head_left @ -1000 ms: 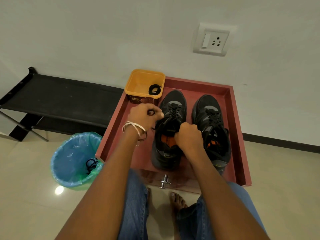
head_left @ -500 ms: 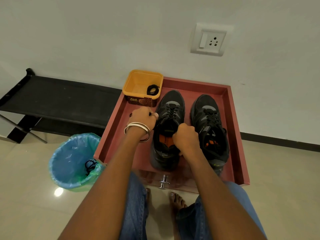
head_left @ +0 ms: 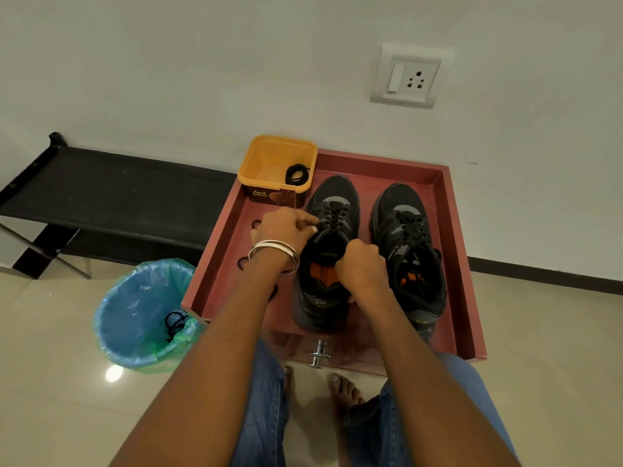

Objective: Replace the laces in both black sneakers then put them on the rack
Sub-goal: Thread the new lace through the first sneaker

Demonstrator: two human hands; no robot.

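Matt black mesh sneakers (head_left: 328, 251), glossy floor tiles (head_left: 50, 382), shiny metal knob (head_left: 319, 354), thin crinkled plastic bin liner (head_left: 141, 315).

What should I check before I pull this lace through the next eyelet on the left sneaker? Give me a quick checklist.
1. Left hand pinching the lace at the left sneaker: ok.
2. Right hand gripping that sneaker's collar to steady it: ok.
3. Sneaker flat inside the red tray: ok.
4. Lace tip lined up with an eyelet: cannot tell, the fingers hide it.
5. Spare lace in the yellow tub: ok.
6. Right sneaker laced: ok, though whether with a new lace, cannot tell.
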